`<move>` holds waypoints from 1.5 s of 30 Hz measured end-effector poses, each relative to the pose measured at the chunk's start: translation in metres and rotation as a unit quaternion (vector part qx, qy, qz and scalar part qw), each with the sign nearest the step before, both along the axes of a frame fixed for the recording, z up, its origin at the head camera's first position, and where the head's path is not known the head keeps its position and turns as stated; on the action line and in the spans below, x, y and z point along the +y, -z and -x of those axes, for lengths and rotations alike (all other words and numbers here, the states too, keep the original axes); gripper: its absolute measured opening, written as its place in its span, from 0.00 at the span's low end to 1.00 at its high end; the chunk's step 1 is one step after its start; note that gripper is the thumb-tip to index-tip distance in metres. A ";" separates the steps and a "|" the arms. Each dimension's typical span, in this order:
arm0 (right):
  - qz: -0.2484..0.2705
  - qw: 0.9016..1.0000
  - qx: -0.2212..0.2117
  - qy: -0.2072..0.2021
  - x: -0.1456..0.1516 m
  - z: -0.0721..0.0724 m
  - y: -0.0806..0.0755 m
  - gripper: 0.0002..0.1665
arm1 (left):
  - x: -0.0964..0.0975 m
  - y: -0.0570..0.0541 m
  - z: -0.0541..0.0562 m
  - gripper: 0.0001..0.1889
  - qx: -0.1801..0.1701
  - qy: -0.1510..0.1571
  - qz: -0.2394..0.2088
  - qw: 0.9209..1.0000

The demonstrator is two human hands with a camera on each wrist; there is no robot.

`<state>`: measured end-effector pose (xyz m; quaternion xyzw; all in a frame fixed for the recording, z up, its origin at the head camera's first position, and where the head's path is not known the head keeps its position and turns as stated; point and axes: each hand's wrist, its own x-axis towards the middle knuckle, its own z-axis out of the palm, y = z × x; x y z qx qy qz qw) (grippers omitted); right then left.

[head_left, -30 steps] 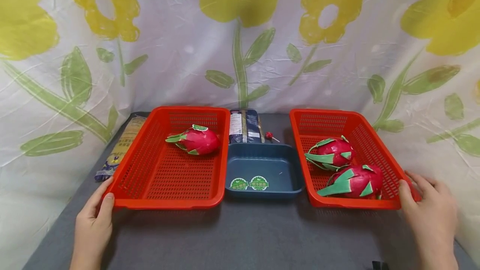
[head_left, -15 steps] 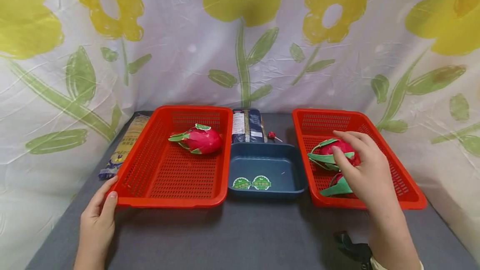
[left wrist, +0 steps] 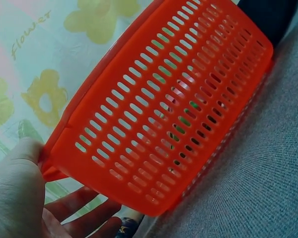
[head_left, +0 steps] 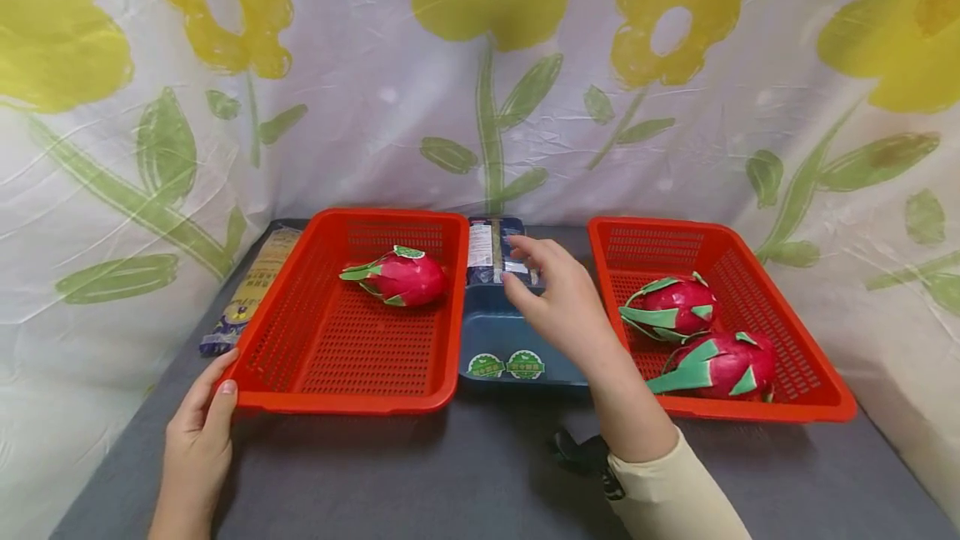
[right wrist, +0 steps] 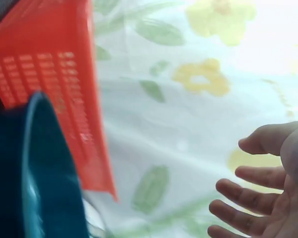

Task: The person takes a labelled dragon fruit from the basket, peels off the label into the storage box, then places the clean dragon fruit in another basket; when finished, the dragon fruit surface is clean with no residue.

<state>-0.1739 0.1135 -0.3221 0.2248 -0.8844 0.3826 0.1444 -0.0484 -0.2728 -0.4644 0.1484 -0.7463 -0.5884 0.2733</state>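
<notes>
My left hand (head_left: 197,448) holds the near left corner of the left red plastic basket (head_left: 345,402). In the left wrist view its thumb lies by the rim and its fingers reach under the corner of the basket (left wrist: 72,148). One dragon fruit (head_left: 411,280) lies in this basket. My right hand (head_left: 558,298) hovers over the dark blue tray (head_left: 491,336), fingers spread and holding nothing. The right wrist view also shows this empty hand (right wrist: 268,188), apart from the tray (right wrist: 10,163). In the right red basket (head_left: 757,409) lie a dragon fruit (head_left: 678,307) and a nearer one (head_left: 735,367).
Behind the tray stands a dark blue package (head_left: 480,244), partly covered by my right hand. A long yellow and blue package (head_left: 251,290) lies left of the left basket. A flowered cloth (head_left: 360,140) hangs behind the grey tabletop (head_left: 375,473).
My right hand has let go of the right basket's near right corner and swept left, over the dragon fruits, to above the blue tray. The left hand keeps its hold on the left basket.
</notes>
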 end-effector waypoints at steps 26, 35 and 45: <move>-0.299 0.948 -0.104 -0.012 -0.135 0.111 0.061 0.53 | 0.003 0.001 -0.003 0.22 0.037 0.034 -0.023 0.998; -0.354 0.931 -0.071 0.049 -0.150 0.110 0.063 0.44 | 0.003 0.000 -0.003 0.22 0.059 0.033 -0.041 0.997; -0.330 0.939 -0.101 0.006 -0.152 0.110 0.057 0.37 | 0.004 0.001 -0.003 0.22 0.042 0.014 -0.017 0.999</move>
